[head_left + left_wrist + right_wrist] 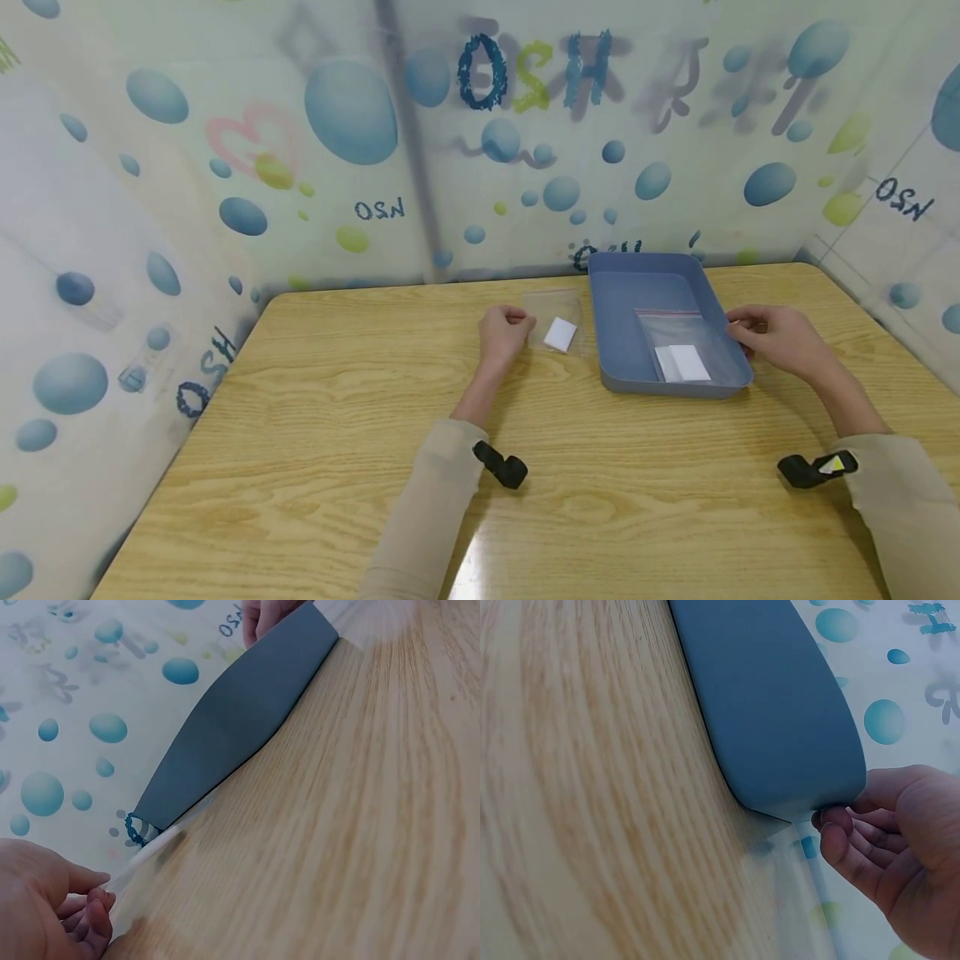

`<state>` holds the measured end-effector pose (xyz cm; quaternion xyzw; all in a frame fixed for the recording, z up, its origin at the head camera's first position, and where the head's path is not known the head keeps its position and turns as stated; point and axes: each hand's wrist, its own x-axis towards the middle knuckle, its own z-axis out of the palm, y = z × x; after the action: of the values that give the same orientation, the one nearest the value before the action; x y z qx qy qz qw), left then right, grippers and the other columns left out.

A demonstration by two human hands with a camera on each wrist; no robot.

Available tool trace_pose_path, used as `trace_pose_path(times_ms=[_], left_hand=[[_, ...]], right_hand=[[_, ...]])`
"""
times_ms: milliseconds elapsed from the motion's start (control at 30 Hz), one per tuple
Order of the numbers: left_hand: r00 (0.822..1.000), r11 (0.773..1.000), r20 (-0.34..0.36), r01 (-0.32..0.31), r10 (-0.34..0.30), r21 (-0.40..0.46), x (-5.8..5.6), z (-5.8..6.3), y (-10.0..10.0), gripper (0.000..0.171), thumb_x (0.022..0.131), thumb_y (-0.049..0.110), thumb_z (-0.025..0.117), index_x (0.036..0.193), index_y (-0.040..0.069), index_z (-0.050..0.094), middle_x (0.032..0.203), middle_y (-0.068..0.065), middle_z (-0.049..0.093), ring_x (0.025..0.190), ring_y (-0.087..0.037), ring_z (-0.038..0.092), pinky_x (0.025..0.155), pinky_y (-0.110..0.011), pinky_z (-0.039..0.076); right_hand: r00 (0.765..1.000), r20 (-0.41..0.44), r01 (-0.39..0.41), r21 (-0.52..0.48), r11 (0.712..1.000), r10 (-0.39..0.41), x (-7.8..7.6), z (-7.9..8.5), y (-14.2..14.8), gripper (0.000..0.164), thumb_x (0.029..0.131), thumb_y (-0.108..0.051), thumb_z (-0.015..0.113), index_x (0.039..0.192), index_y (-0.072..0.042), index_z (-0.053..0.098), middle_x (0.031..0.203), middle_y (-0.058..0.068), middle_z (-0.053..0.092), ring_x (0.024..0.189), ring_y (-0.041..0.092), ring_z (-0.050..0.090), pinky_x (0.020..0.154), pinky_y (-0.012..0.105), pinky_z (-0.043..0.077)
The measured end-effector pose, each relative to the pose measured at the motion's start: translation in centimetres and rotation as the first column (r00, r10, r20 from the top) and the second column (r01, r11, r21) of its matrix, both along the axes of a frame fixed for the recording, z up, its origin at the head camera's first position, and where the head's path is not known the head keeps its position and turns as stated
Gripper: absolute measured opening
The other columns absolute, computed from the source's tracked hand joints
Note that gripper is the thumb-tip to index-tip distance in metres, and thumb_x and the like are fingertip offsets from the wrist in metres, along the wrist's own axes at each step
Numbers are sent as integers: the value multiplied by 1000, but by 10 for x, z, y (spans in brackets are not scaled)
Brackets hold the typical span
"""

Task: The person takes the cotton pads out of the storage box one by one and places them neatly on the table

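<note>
A clear zip bag (551, 304) with a white square (561, 334) inside lies on the table, left of a blue-grey plastic tray (617, 385). My left hand (504, 333) pinches the bag's left edge between thumb and fingers; in the left wrist view the bag (142, 859) shows edge-on at the fingertips. At the tray's right side, my right hand (783, 337) grips the rim, thumb and fingers meeting at the wall in the right wrist view. Inside the tray is another clear zip bag (671, 327) holding white square pieces (690, 362).
The wooden table (315, 400) ends at the back against a wall sheet (495, 217) printed with blue and green dots and letters. Black wrist cameras (501, 465) sit on both sleeves. The tray stands near the table's back edge.
</note>
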<state>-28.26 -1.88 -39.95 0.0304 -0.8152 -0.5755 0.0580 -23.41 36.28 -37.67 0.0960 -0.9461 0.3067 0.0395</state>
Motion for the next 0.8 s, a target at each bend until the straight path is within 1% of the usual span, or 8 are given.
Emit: trace_pose_path(times_ms=[200,367,467,567,700,800], left_hand=[[1000,996,-3,-21,21,-88,0,1,-1,14,92,9,72,99,-4,73,86,-13,71,70,-15,61,62,-24,50],[1000,990,12,-22,24,-139,0,2,-1,17,93,10,72,101,-5,72,92,-15,70,79,-20,63,70,-31,54],[999,988,34,-12,17,-154,0,4,-2,18,93,11,72,102,-5,71,96,-16,70,83,-23,64,75,-35,55],[998,986,61,1,9,-167,2,7,-3,18,94,11,72,102,-5,71,98,-16,70,85,-24,64,77,-36,55],[996,983,91,22,-6,-184,3,10,-5,18,94,12,71,102,-4,71,97,-15,69,85,-23,62,76,-34,55],[994,984,109,38,-19,-175,4,13,-6,19,95,13,71,103,-5,70,98,-15,69,85,-23,62,75,-34,54]], right_hand=[[1000,0,0,2,1000,0,0,1,-1,35,102,-17,60,119,14,62,85,9,69,61,15,62,56,28,51],[1000,11,3,1,1000,-3,1,2,-2,35,102,-18,59,119,13,62,85,9,68,61,16,61,56,28,51],[1000,17,3,3,1000,-3,2,2,-2,36,103,-18,59,119,13,62,84,9,68,61,16,61,56,28,51],[1000,18,4,3,1000,-4,1,2,-2,36,103,-19,59,119,13,62,84,8,68,61,16,61,56,28,51],[1000,17,6,10,1000,-6,1,1,-1,36,103,-20,59,119,13,62,84,8,69,61,15,61,56,27,50],[1000,18,4,10,1000,-4,0,0,0,36,103,-20,59,120,12,62,84,8,69,61,14,61,56,27,50]])
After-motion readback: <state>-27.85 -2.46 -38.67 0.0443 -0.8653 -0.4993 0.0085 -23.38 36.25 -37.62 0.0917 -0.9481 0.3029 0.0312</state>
